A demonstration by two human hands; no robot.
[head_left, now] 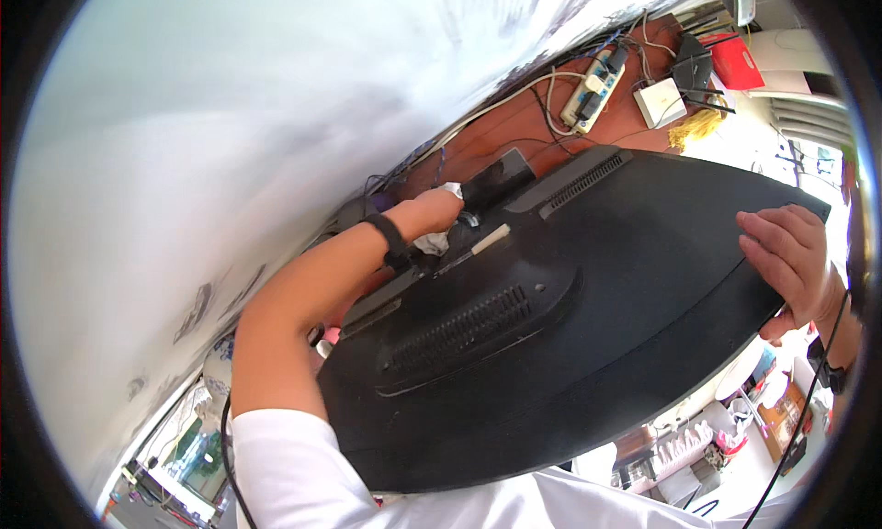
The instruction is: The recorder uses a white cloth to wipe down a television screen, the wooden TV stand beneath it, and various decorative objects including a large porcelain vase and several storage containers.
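A black flat screen [625, 290] fills the middle, its vented back facing me and its dark stand [496, 175] at the top. My left hand [436, 209] is closed on a crumpled white cloth or paper [452, 191] beside the stand's neck. A second white crumpled piece [432, 242] lies below that hand, and a pale strip [490, 240] is on the back. My right hand [785, 258] grips the screen's right edge, fingertips on the back.
A reddish wooden surface [629, 116] along the pale wall [165, 162] carries a power strip [593, 93], tangled cables, a white box [660, 104] and a dark router [691, 65]. A red object [735, 62] sits farther right. Cluttered goods and shelves show below the screen's right side.
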